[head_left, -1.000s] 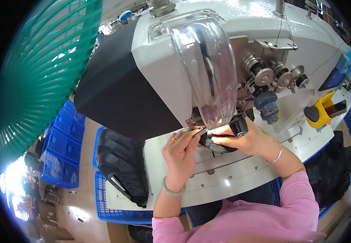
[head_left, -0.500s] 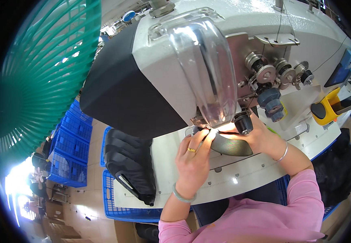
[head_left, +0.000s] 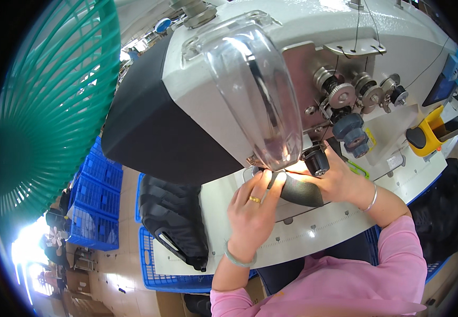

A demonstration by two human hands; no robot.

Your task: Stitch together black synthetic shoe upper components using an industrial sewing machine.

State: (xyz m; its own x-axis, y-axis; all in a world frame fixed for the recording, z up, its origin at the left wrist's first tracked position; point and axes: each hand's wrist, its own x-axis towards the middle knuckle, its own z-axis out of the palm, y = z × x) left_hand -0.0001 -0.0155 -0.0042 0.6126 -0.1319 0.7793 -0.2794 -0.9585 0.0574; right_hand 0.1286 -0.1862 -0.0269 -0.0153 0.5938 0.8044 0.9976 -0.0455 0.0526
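Note:
Under the sewing machine's (head_left: 197, 84) lit needle area lies a curved piece of dark mesh fabric (head_left: 301, 191). My left hand (head_left: 252, 208), with a gold ring and a pale bangle, pinches the left end of this piece with its fingertips. From the other side my right hand (head_left: 340, 177), a silver bangle at its wrist, grips the fabric's far edge, thumb along it. Some right fingers are hidden behind a black knob (head_left: 316, 160). The needle itself cannot be seen behind the clear guard (head_left: 260, 100).
Black padded pieces (head_left: 173, 219) lie on the white table (head_left: 292, 238) at the left. A green fan (head_left: 54, 105) stands close at the upper left, blue crates (head_left: 94, 198) beyond it. On the right are a yellow holder (head_left: 427, 132) and black material (head_left: 445, 211).
The mesh piece has turned slightly and shifted a little left and up between my hands. Both hands still hold it. The whole view has shifted slightly.

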